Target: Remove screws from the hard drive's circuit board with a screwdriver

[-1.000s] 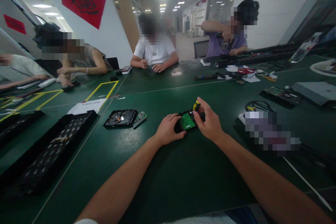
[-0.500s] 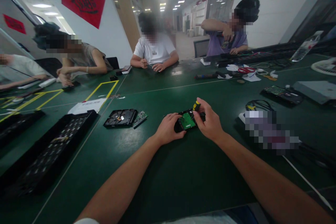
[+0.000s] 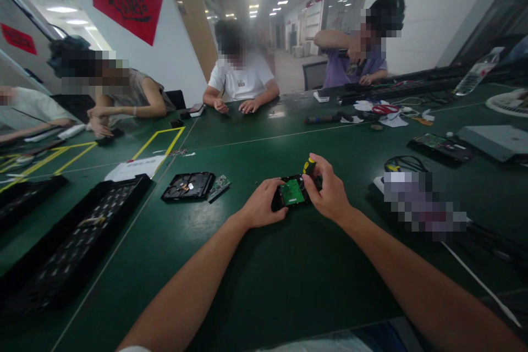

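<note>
A black hard drive with a green circuit board (image 3: 292, 192) lies on the green table in front of me. My left hand (image 3: 264, 203) grips its left side, thumb at the near edge and fingers at the far edge. In my right hand (image 3: 326, 190) is a yellow and black screwdriver (image 3: 309, 166), held upright over the drive's right part; its tip is hidden. Left of my hands lies another black drive housing (image 3: 188, 186), and a loose circuit board (image 3: 220, 188) sits beside it.
Long black trays (image 3: 88, 231) stand at the left. To the right are a blurred-out device (image 3: 421, 203), cables, another drive (image 3: 440, 148) and a grey box (image 3: 495, 142). Several people sit across the table. A bottle (image 3: 478, 71) stands tilted at the far right.
The drive has shifted slightly left together with my left hand. My right hand keeps its hold on the screwdriver. The person opposite has lowered a thin tool or it no longer shows.
</note>
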The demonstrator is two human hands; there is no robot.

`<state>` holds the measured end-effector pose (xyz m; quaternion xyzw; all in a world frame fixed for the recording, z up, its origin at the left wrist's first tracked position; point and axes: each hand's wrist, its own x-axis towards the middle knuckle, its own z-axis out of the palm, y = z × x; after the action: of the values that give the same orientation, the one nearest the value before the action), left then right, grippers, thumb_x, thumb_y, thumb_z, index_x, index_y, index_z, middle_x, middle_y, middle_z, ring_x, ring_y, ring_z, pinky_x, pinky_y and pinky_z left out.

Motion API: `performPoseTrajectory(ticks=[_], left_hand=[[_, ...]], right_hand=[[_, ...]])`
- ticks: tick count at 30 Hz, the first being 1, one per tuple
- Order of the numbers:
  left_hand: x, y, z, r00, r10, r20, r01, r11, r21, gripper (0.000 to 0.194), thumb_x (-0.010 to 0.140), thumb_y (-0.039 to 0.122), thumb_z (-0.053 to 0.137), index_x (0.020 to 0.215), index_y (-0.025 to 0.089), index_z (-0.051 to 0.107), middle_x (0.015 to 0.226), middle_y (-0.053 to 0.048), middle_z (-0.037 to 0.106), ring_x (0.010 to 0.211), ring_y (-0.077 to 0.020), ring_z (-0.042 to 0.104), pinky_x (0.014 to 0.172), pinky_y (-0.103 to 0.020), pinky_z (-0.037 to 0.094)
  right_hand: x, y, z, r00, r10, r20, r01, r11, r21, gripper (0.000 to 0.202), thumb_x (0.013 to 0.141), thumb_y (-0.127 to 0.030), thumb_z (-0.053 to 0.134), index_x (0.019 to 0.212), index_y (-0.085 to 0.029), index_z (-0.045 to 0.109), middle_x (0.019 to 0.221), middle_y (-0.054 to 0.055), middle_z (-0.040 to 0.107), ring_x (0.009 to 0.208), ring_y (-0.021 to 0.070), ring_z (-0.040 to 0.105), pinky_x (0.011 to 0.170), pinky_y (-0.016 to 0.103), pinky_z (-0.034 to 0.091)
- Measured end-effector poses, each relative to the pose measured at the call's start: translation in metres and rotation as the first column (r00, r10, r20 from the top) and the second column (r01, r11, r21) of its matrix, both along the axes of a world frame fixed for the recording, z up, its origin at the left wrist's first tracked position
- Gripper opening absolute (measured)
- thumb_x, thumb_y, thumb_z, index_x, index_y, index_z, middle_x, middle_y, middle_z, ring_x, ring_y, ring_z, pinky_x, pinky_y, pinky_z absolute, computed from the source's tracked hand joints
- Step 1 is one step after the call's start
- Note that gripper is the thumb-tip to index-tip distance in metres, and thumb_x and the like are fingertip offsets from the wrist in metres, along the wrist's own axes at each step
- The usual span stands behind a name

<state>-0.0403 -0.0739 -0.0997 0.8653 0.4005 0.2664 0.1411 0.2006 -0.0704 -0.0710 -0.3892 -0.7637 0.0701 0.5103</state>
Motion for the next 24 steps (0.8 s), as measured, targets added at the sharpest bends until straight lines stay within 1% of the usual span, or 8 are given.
performPoseTrajectory(ticks=[2, 5, 7, 11, 14, 19, 22, 24], left_hand=[[0.001, -0.001, 0.000, 1.000, 0.004, -0.021, -0.004, 1.000, -0.002, 0.082, 0.081, 0.043, 0.078, 0.149, 0.017, 0.041, 0.149, -0.018, 0.054, 0.140, -0.0337, 0.050, 0.120, -0.052, 0.042], [0.005, -0.001, -0.001, 0.998, 0.051, -0.037, -0.052, 0.999, -0.005, 0.091, 0.079, 0.057, 0.080, 0.151, 0.019, 0.040, 0.148, -0.018, 0.054, 0.140, -0.0362, 0.051, 0.119, -0.056, 0.042], [0.008, 0.000, -0.002, 0.996, 0.077, -0.041, -0.077, 0.997, 0.000, 0.090, 0.079, 0.061, 0.079, 0.150, 0.019, 0.042, 0.147, -0.018, 0.055, 0.139, -0.0365, 0.052, 0.118, -0.057, 0.043], [0.011, 0.003, -0.002, 0.995, 0.088, -0.048, -0.088, 0.996, 0.006, 0.082, 0.080, 0.057, 0.080, 0.146, 0.020, 0.047, 0.145, -0.016, 0.057, 0.138, -0.0356, 0.053, 0.117, -0.055, 0.044], [0.009, 0.004, 0.000, 0.998, 0.042, -0.047, -0.043, 0.999, -0.006, 0.081, 0.081, 0.051, 0.080, 0.148, 0.020, 0.047, 0.146, -0.016, 0.057, 0.139, -0.0342, 0.052, 0.118, -0.053, 0.044], [-0.001, 0.007, 0.006, 0.998, -0.053, -0.026, 0.050, 0.993, -0.104, 0.087, 0.081, 0.047, 0.081, 0.155, 0.022, 0.041, 0.156, -0.016, 0.050, 0.145, -0.0331, 0.049, 0.121, -0.053, 0.041], [-0.006, 0.010, 0.007, 0.997, -0.082, 0.000, 0.080, 0.981, -0.175, 0.092, 0.083, 0.046, 0.081, 0.159, 0.025, 0.035, 0.161, -0.015, 0.045, 0.149, -0.0328, 0.045, 0.124, -0.054, 0.038], [-0.007, 0.012, 0.006, 0.995, -0.091, 0.036, 0.096, 0.974, -0.206, 0.095, 0.084, 0.042, 0.081, 0.162, 0.026, 0.030, 0.164, -0.015, 0.042, 0.152, -0.0318, 0.042, 0.125, -0.054, 0.036]], right_hand=[[0.000, 0.000, 0.001, 1.000, -0.002, 0.005, 0.002, 1.000, -0.008, 0.056, 0.104, -0.035, 0.057, 0.155, -0.030, 0.036, 0.115, 0.008, 0.069, 0.092, 0.0237, 0.070, 0.090, 0.044, 0.061], [-0.002, 0.000, 0.001, 1.000, -0.006, 0.009, 0.006, 1.000, -0.010, 0.055, 0.104, -0.037, 0.056, 0.155, -0.029, 0.036, 0.115, 0.009, 0.069, 0.093, 0.0242, 0.070, 0.089, 0.045, 0.061], [-0.002, 0.000, 0.001, 1.000, -0.004, 0.011, 0.004, 1.000, -0.009, 0.055, 0.104, -0.037, 0.055, 0.154, -0.028, 0.036, 0.114, 0.009, 0.068, 0.092, 0.0240, 0.070, 0.088, 0.044, 0.061], [-0.002, 0.000, 0.001, 1.000, -0.013, 0.005, 0.013, 1.000, -0.010, 0.055, 0.103, -0.035, 0.057, 0.153, -0.027, 0.036, 0.110, 0.008, 0.068, 0.088, 0.0231, 0.069, 0.087, 0.043, 0.061], [-0.001, 0.000, 0.001, 1.000, -0.017, 0.006, 0.017, 1.000, -0.019, 0.056, 0.102, -0.034, 0.057, 0.154, -0.027, 0.035, 0.109, 0.007, 0.068, 0.088, 0.0228, 0.069, 0.087, 0.043, 0.060], [-0.002, -0.001, 0.001, 1.000, -0.011, 0.010, 0.011, 1.000, -0.027, 0.059, 0.103, -0.036, 0.056, 0.156, -0.027, 0.032, 0.108, 0.008, 0.068, 0.089, 0.0241, 0.070, 0.087, 0.044, 0.061], [-0.002, -0.002, 0.002, 1.000, 0.010, 0.023, -0.009, 1.000, -0.020, 0.058, 0.104, -0.037, 0.055, 0.156, -0.028, 0.032, 0.108, 0.008, 0.068, 0.088, 0.0246, 0.070, 0.085, 0.044, 0.062], [-0.002, -0.003, 0.003, 0.999, 0.026, 0.035, -0.025, 1.000, -0.010, 0.057, 0.103, -0.037, 0.056, 0.155, -0.028, 0.033, 0.107, 0.008, 0.068, 0.088, 0.0244, 0.070, 0.083, 0.044, 0.062]])
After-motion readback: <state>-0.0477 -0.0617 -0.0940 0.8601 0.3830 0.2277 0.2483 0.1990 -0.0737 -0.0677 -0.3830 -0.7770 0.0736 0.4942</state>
